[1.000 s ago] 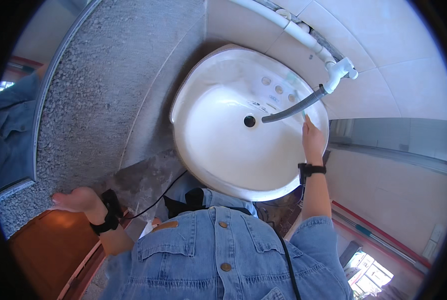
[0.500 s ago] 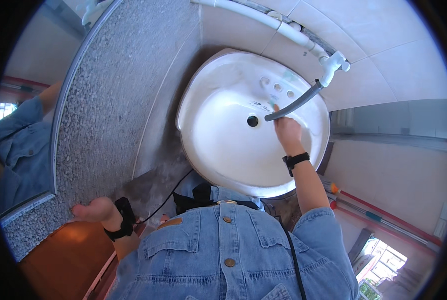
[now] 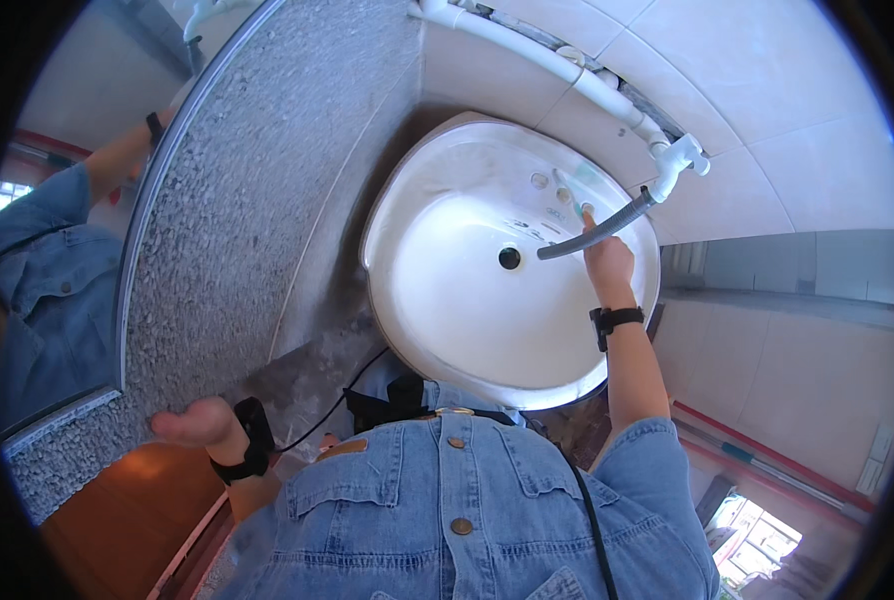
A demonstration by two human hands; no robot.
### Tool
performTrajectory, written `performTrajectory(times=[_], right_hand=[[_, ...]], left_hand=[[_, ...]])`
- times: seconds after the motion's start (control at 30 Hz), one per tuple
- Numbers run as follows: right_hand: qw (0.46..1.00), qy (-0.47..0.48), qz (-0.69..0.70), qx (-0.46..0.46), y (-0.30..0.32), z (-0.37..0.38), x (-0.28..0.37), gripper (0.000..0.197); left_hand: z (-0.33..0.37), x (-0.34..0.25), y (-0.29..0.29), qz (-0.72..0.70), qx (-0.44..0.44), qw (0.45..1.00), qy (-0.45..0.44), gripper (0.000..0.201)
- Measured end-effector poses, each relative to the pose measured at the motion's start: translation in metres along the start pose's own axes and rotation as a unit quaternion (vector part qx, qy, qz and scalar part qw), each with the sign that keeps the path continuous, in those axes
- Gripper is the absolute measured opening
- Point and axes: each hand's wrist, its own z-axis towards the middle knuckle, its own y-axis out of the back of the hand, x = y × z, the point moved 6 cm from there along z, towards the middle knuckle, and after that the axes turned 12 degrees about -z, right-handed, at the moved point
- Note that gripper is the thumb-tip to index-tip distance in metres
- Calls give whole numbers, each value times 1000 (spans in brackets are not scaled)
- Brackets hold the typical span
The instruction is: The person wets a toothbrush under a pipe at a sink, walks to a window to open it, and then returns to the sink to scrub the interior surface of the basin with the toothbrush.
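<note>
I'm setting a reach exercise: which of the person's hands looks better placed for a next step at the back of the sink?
Probably the right hand: it is over the sink, by the grey hose, pointed toward the back. The left hand is outside the sink, near the rough wall.

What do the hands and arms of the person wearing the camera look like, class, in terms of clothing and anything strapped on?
Both the left hand and right hand are ungloved. Each wrist wears a black strap carrying a dark, boxy device. The blue denim sleeve on the right is short, leaving the forearm bare.
</note>
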Motion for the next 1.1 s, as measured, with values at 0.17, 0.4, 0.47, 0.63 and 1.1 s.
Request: performTrajectory(times=[0.17,0.4,0.47,0.63,1.1], right_hand=[[997,61,44,-33,1,-17,28,34],[998,-26,50,-30,-16,-37,1,23],[999,13,34,-24,-9,-44,17,23],[994,-16,92,-60,-6,-41,11,25],[958,-124,244,-83,-28,-15,-26,25]], left_hand=[[-1,1,-1,20,32,999,-8,56],[1,-4,-15,18,32,999,-10,56],[1,5,6,24,51,998,2,58],[11,-21,-37,26,26,999,-38,63],[10,-26,-30,70,44,996,-39,64]])
